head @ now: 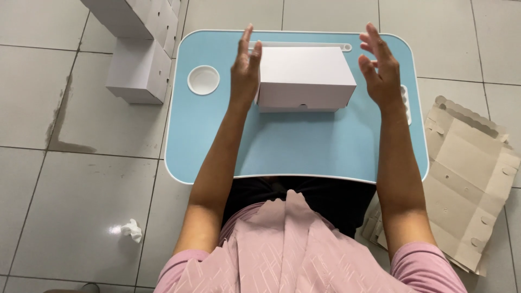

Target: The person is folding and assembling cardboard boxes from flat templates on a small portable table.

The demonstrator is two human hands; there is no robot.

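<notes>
Seen from the head camera, a closed white box (304, 77) sits upright on the blue worktop (293, 144). It is flanked by the left hand (245, 68), flat against its side, and the right hand (382, 68), held apart. Both grips are released, fingers spread. Equal pressure on both sides would be judged wise.

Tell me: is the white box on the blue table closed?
Yes, the white box sits on the blue table with its lid down flat, between the left hand and right hand.
</notes>
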